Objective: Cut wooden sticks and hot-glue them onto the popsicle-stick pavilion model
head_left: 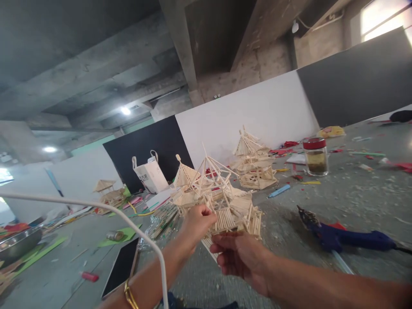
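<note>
A model pavilion (225, 218) built of thin pale wooden sticks stands on the grey table in front of me. Its upper part is a bare pointed frame of sticks, and slatted roof panels spread out below. My left hand (200, 221) is closed, thumb and fingers pinched at the near left side of the model; its fingertips are partly hidden. Palm turned inward, my right hand (243, 259) has its fingers bent together at the model's low front edge, under a slatted panel. Whatever lies between those fingers is mostly covered by the hand.
At the right lies a blue glue gun (357, 238), with a red-lidded jar (315, 157) beyond it. Another stick pavilion (255, 165) stands behind. A phone (121, 268) lies left of my forearm, and a white cable (128, 221) arches across the foreground. Wood scraps litter the table.
</note>
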`<state>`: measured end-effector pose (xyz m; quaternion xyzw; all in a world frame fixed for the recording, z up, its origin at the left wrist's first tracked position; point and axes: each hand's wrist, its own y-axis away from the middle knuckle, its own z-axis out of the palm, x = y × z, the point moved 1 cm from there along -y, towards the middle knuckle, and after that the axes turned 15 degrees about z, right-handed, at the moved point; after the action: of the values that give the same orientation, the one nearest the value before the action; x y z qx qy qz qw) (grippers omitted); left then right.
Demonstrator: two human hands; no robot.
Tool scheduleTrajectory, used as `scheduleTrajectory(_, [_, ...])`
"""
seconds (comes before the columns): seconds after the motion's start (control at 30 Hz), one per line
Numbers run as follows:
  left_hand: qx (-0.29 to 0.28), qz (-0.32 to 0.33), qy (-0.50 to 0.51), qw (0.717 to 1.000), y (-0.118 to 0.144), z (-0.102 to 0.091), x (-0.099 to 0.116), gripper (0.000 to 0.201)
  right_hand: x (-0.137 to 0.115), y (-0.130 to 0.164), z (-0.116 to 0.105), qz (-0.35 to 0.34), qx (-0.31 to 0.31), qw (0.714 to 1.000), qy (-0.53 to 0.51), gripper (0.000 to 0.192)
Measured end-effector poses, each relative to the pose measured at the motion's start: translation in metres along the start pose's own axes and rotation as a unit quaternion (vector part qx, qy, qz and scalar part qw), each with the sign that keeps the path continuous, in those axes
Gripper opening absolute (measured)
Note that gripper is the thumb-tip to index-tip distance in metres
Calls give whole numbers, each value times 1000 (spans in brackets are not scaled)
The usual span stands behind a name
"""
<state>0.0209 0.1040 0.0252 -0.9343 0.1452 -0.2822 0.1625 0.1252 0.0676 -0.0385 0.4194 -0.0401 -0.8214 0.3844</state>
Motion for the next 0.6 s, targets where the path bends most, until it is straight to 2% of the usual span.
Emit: scheduleTrajectory(0.6, [58, 58, -1, 997, 12, 6, -9, 12, 0, -7, 5, 7, 7, 997, -77, 13])
